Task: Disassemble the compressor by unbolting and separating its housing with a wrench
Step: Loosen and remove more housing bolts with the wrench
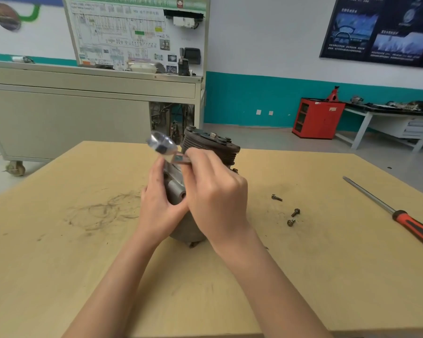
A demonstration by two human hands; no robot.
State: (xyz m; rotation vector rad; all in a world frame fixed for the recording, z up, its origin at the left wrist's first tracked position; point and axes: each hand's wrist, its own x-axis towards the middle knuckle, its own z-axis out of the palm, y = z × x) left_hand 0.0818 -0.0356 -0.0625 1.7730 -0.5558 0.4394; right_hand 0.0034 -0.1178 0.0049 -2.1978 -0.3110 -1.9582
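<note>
Forearms reach over tan wooden tabletop [59,240]. L hand [156,206] grips grey metal compressor [175,189] standing mid-table, thumb across housing. R hand [215,191] clenched round shiny steel wrench [160,142], head blurred, above body. Three loose dark bolts [295,212] lie to R; red-and-black-handled screwdriver [413,228] further R. Compressor's ribbed pulley end faces away.

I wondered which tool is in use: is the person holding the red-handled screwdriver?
No, the screwdriver lies on the table while the right hand grips the wrench.
</note>
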